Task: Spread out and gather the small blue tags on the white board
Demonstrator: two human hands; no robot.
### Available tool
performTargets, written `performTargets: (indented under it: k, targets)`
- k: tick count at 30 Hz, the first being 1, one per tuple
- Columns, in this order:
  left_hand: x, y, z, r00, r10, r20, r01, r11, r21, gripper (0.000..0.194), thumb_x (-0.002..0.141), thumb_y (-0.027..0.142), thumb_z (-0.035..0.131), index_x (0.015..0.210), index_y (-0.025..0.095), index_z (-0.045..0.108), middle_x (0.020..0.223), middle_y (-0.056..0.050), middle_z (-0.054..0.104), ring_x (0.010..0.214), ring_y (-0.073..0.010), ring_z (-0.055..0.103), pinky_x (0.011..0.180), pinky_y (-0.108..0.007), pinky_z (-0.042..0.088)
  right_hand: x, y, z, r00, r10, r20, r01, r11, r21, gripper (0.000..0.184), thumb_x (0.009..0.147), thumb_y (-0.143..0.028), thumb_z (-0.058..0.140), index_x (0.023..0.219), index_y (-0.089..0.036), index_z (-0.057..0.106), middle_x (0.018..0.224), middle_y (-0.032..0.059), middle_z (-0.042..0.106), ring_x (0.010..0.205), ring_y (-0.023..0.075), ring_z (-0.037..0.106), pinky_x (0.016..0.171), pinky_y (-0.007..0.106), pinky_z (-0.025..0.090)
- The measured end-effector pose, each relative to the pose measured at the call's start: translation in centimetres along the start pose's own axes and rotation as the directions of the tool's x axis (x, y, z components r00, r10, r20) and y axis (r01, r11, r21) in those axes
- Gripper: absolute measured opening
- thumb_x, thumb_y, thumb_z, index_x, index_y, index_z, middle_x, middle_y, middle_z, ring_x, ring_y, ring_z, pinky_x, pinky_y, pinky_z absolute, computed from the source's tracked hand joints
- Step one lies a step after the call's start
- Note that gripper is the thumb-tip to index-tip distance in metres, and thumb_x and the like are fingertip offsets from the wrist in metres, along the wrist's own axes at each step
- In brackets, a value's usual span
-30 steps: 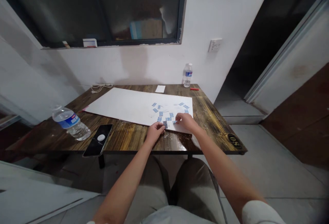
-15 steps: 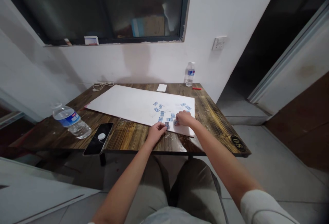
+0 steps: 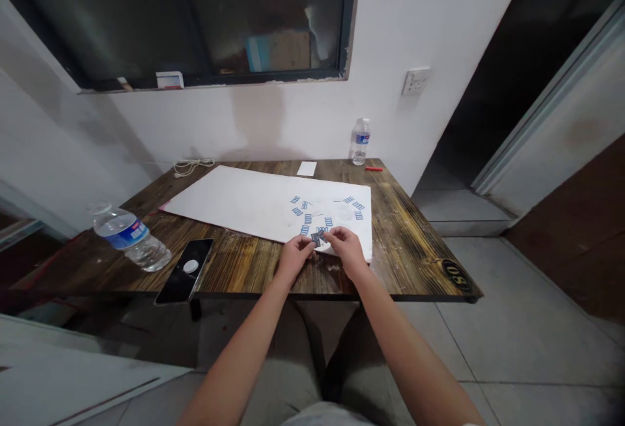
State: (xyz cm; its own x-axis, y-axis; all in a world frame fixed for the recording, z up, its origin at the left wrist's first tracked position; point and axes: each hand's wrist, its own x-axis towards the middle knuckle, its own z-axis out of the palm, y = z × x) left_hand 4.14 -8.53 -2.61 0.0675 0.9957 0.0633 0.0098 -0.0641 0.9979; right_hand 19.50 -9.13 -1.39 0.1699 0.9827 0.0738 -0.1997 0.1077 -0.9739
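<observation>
Blue-printed paper slips (image 3: 317, 238) lie scattered across the white board (image 3: 229, 201). Left hand (image 3: 295, 258) and right hand (image 3: 347, 250) angle inward at the board's near edge, both partly closed, fingertips pinching slips. Black badge (image 3: 456, 276) right of the board reads 08 (only legible writing).

Print on the blue-marked slips (image 3: 308, 219) is too small to read; left hand (image 3: 295, 258) and right hand (image 3: 347, 248) hide some.
</observation>
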Motion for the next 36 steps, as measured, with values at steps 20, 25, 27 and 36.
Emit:
performTargets:
  k: [20, 25, 27, 36]
  targets:
    - [-0.3, 0.6, -0.1, 1.0, -0.028, -0.003, 0.027, 0.993, -0.119, 0.033, 0.063, 0.042, 0.079, 0.077, 0.015, 0.064, 0.061, 0.002, 0.062, 0.052, -0.0103, 0.054, 0.052, -0.022, 0.043, -0.7, 1.3, 0.9, 0.995, -0.009, 0.102, 0.013, 0.999, -0.037, 0.039, 0.067, -0.053, 0.073, 0.075, -0.021, 0.054, 0.055, -0.0036, 0.058, 0.05, 0.0115, 0.048, 0.051, 0.024, 0.035]
    - [-0.3, 0.7, -0.1, 1.0, -0.021, 0.016, 0.022, 0.997, -0.078, 0.036, 0.064, 0.047, 0.077, 0.078, 0.015, 0.066, 0.063, 0.001, 0.063, 0.054, -0.0109, 0.054, 0.052, -0.023, 0.043, -0.9, 1.2, 1.0, 0.996, -0.011, 0.083, 0.021, 0.993, -0.115, 0.042, 0.067, -0.059, 0.071, 0.075, -0.022, 0.054, 0.056, -0.0031, 0.058, 0.051, 0.0132, 0.051, 0.052, 0.026, 0.038]
    - [-0.3, 0.5, -0.1, 1.0, -0.006, 0.01, 0.006, 0.998, -0.063, 0.036, 0.062, 0.044, 0.079, 0.077, 0.015, 0.066, 0.066, 0.0, 0.064, 0.056, -0.0112, 0.056, 0.053, -0.023, 0.044, -1.0, 1.3, 1.0, 0.995, -0.02, 0.094, 0.033, 0.99, -0.136, 0.041, 0.068, -0.059, 0.07, 0.075, -0.022, 0.054, 0.057, -0.0028, 0.058, 0.052, 0.0136, 0.052, 0.054, 0.026, 0.039]
    - [0.0, 0.0, -0.3, 0.987, 0.031, -0.16, -0.046, 0.994, -0.096, 0.031, 0.063, 0.039, 0.078, 0.077, 0.016, 0.062, 0.067, 0.002, 0.061, 0.057, -0.0097, 0.053, 0.056, -0.022, 0.043, 1.1, 0.5, -0.7, 0.998, -0.058, 0.015, 0.06, 0.945, -0.323, 0.031, 0.074, -0.051, 0.062, 0.079, -0.02, 0.06, 0.061, -0.0023, 0.057, 0.057, 0.0146, 0.05, 0.058, 0.027, 0.038]
